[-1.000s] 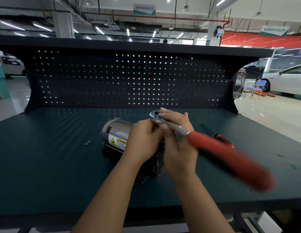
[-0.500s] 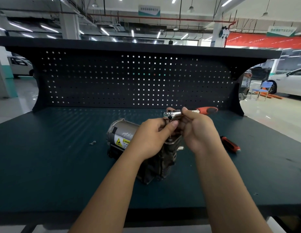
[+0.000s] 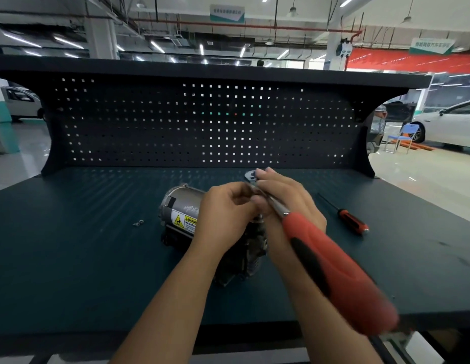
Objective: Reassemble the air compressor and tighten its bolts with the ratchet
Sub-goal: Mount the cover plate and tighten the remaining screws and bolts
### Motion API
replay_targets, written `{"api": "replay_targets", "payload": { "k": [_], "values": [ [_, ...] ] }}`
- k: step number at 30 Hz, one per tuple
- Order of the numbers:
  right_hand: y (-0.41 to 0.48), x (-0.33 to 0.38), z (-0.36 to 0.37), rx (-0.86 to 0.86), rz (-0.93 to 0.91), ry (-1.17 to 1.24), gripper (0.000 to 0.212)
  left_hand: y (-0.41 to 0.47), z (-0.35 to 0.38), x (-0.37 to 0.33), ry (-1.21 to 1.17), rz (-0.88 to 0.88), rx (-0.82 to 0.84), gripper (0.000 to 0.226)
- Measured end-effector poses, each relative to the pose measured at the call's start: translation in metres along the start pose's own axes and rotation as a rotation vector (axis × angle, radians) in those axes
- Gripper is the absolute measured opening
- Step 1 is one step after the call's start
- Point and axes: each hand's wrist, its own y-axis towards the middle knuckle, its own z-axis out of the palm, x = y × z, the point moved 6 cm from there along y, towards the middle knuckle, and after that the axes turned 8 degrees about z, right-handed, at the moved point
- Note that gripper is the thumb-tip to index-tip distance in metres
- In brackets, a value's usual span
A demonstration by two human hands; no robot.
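Right hand point(image 3: 289, 203) grips the ratchet point(image 3: 333, 271) by its neck, red handle toward five o'clock; left hand point(image 3: 223, 214) curls against it, grip unclear. Grey air compressor point(image 3: 184, 208) lies beneath.

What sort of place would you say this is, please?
Probably an automotive workshop or training hall: a dark workbench with a pegboard back, a white car parked beyond it.

The air compressor point(image 3: 182, 208) is partly hidden by the left hand point(image 3: 223, 219) and right hand point(image 3: 289, 203); the ratchet point(image 3: 333, 271) handle is blurred.
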Motion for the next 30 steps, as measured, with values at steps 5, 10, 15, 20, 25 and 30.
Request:
{"api": "replay_targets", "payload": {
  "k": [5,10,15,20,25,30],
  "values": [
    [0.005,-0.002,0.006,0.036,0.193,0.168,0.021,-0.002,0.000,-0.002,0.004,0.020,0.021,0.034],
    [0.015,-0.035,-0.002,-0.156,0.665,0.492,0.013,0.002,-0.001,-0.001,0.038,0.002,0.067,0.013],
    [0.022,-0.071,0.013,0.109,1.158,0.731,0.023,0.004,0.002,-0.005,0.124,0.023,0.102,0.013],
    [0.018,-0.048,0.000,-0.200,0.697,0.657,0.010,0.003,0.001,0.000,0.115,-0.010,0.059,0.020],
    [0.014,-0.018,-0.009,-0.203,0.129,0.193,0.036,0.002,0.004,0.004,0.073,-0.016,0.001,0.013],
    [0.013,0.001,-0.007,-0.055,-0.202,-0.127,0.027,0.002,0.002,0.005,0.010,-0.011,-0.017,0.032]
  ]
}}
